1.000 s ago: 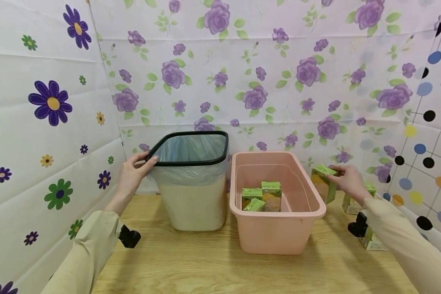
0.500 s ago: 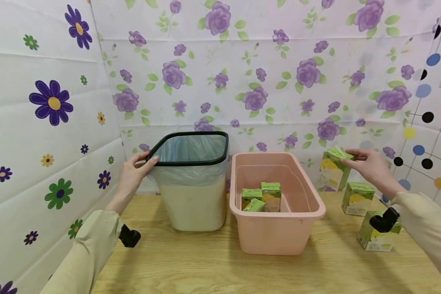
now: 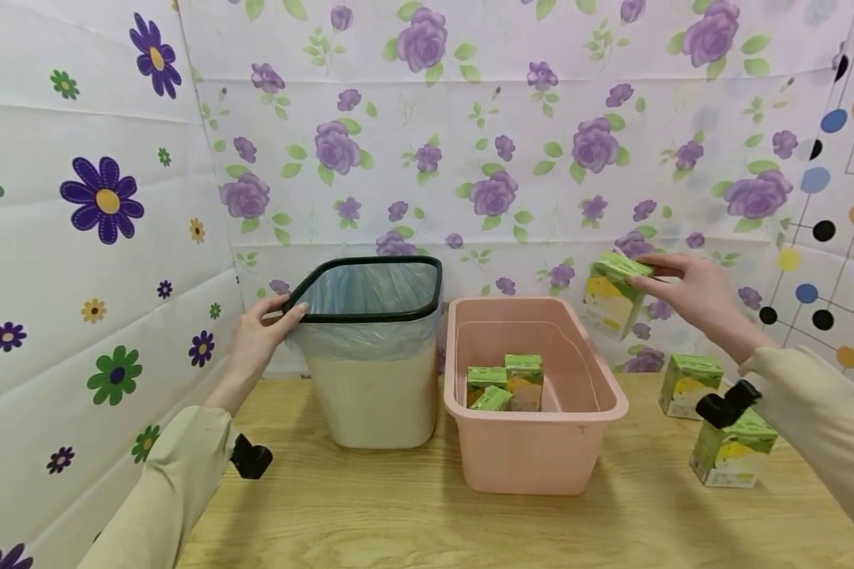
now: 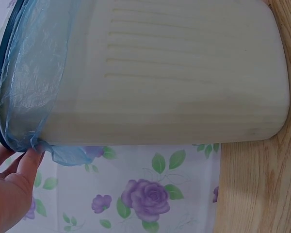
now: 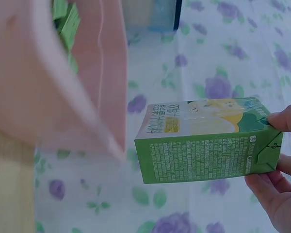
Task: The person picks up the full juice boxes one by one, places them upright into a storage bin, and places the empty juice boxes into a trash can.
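Observation:
My left hand [image 3: 251, 341] grips the black rim of a cream trash bin [image 3: 373, 395], thumb over its near left corner. A thin bluish bag [image 4: 34, 73] lines the bin and folds over its edge. Pinched by its top end between my right thumb and fingers is a green and yellow juice carton [image 3: 612, 300]. That right hand [image 3: 700, 296] holds it tilted in the air, beyond the right rim of a pink tub [image 3: 530, 454]. In the right wrist view the carton [image 5: 199, 150] is apart from the tub wall [image 5: 97, 92]. Three similar cartons [image 3: 523, 383] lie inside the tub.
Two more juice cartons stand on the wooden table at the right, one farther back [image 3: 690, 385] and one nearer [image 3: 731, 454] below my right wrist. Patterned cloth walls [image 3: 413, 158] close off the back and both sides. Bin and tub stand side by side, a narrow gap between them.
My right hand moved right with the carton, then lifted it and brought it back left toward the tub. The left hand stays on the bin rim.

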The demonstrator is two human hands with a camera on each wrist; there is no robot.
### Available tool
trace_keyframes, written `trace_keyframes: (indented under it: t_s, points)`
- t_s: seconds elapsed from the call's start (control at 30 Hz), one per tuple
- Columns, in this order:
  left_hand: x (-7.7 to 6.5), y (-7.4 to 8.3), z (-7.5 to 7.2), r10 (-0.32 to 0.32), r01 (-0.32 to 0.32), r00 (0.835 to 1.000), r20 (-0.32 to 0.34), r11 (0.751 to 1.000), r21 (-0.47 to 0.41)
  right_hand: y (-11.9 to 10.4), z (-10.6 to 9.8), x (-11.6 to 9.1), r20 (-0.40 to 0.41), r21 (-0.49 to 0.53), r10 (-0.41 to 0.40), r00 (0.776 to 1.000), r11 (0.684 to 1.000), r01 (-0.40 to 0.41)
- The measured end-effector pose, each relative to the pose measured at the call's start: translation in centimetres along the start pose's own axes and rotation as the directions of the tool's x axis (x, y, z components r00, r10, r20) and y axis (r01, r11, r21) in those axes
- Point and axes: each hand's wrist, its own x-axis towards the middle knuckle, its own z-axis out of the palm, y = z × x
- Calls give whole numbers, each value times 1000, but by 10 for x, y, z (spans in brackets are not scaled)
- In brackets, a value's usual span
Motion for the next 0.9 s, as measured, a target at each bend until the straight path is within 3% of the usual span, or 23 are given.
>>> trace_keyframes:
  t_s: [0.3,0.5,0.9]
  points:
    - [0,1,0,1,-1,1000,-8,1000,0,-75,33,31,5,135,-114,993,984,113]
    - [-1,2,0,-5,5,1000,-2,1000,6,-118,60,49,-25,178,-225,974,958,226]
    - [-1,0,0,0,0,1000,-3,1000,-11,-182,100,76,-118,322,-314,942,885,336]
